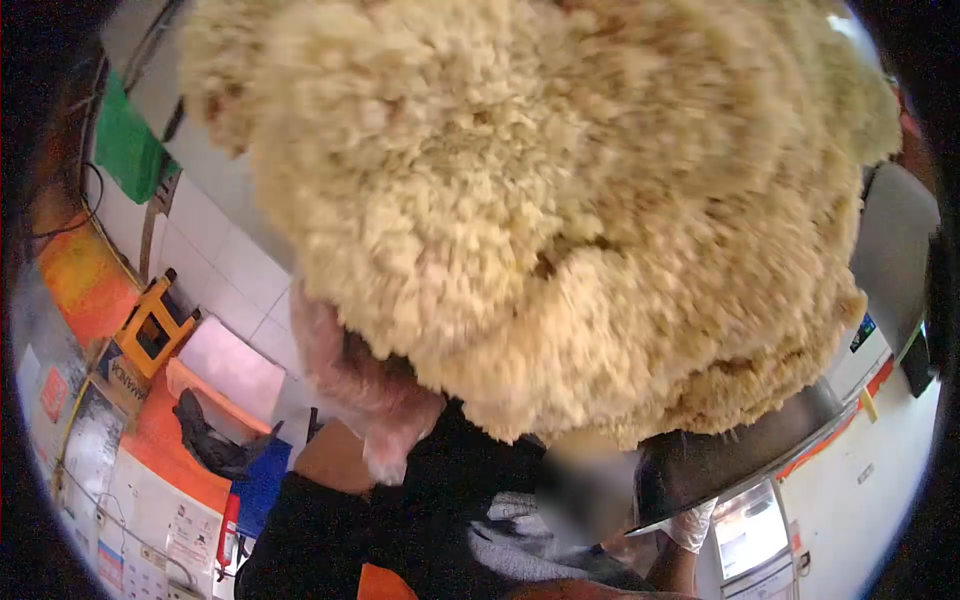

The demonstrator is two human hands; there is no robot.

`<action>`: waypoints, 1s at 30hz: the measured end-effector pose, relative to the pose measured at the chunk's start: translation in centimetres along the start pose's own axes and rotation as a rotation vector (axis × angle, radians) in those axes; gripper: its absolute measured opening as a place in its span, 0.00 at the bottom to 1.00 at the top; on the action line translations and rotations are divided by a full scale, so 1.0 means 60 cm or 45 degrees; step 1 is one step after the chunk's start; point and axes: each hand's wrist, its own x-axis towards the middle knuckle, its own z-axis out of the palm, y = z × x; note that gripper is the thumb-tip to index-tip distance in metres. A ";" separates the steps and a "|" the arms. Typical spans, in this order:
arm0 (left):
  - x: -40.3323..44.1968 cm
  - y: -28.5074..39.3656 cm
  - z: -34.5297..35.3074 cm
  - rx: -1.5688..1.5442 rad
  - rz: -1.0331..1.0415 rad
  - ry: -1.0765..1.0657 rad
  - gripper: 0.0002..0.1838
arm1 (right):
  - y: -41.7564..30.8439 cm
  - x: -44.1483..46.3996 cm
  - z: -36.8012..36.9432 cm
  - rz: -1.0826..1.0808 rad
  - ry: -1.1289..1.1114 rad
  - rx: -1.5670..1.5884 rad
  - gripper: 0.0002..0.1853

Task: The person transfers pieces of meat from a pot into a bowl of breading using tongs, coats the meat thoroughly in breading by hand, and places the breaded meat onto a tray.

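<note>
Shaggy Tan Mass [560, 220] Filled Most of the View

The mass, crumbly-looking, uneven and partly blurred, hung large across the top and middle, close to the camera. Along its lower right edge it overlapped a dark tray [735, 455], whose pale rim showed beneath.

The left hand [350, 390], in what looked like a thin, clear, wrinkled covering, was right at the mass's lower left edge, its fingers partly bent and partly hidden. Whether it gripped the mass or only lay against it could not be told. A black sleeve [300, 530] showed below that hand. The right hand [692, 525], covered in something whitish, was at the tray's underside near the rim; too little of it showed to tell how far it was closed, or whether it held the tray.

Between the arms was a grey-and-black cloth [520, 545], beside a blurred patch. Off to the left were pale tiles [230, 250], a green object [128, 140], a pink-topped object [230, 365] and a red cylinder [228, 530]. A bright panel [750, 530] stood out at the lower right.
</note>
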 end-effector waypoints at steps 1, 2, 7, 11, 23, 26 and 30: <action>-0.004 0.001 -0.003 0.010 -0.013 -0.006 0.58 | -0.001 0.005 0.000 0.049 -0.061 -0.038 0.34; -0.004 0.002 -0.005 0.020 -0.019 -0.012 0.58 | -0.005 0.010 -0.001 0.094 -0.108 -0.066 0.34; -0.005 0.007 -0.011 0.047 -0.037 -0.012 0.58 | -0.008 0.017 -0.010 0.171 -0.228 -0.116 0.33; -0.007 0.017 -0.015 0.075 -0.035 -0.025 0.59 | -0.007 0.023 -0.009 0.190 -0.283 -0.133 0.32; -0.006 0.039 -0.016 0.121 -0.002 -0.018 0.60 | -0.010 0.029 -0.010 0.172 -0.350 -0.160 0.30; -0.001 0.041 -0.012 0.138 0.017 -0.015 0.60 | -0.020 0.019 -0.021 0.153 -0.363 -0.176 0.30; 0.008 0.043 0.009 0.182 0.063 0.068 0.60 | -0.066 0.033 -0.049 0.168 -0.173 -0.142 0.26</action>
